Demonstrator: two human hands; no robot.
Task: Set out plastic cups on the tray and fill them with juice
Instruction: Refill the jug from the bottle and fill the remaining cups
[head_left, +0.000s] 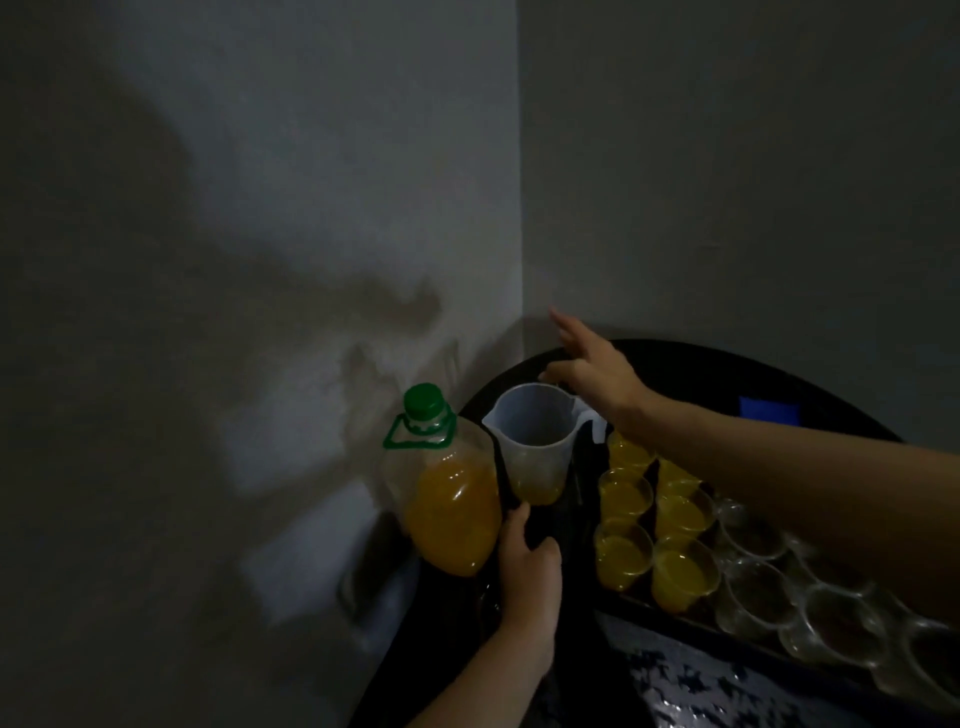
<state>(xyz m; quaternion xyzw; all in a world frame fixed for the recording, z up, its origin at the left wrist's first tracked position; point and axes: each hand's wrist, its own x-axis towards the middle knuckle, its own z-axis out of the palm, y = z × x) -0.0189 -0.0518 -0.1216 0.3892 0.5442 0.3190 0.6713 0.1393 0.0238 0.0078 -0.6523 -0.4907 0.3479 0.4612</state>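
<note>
Right hand (592, 371) reaches just behind the jug (530, 441), fingers spread, empty. Left hand (530, 564) lies before the jug, loosely bent, holding nothing. Juice-filled cups (623, 551) stand on the tray (665, 616), right of the jug.

No legible text, label, brand, number or sign anywhere. Too dark and blurred to make out any print on the juice bottle (452, 499) at the left edge of the table (675, 358). Same for the measuring jug (530, 441) just beside it, and for the small blue patch (768, 407) near the far right edge.
</note>
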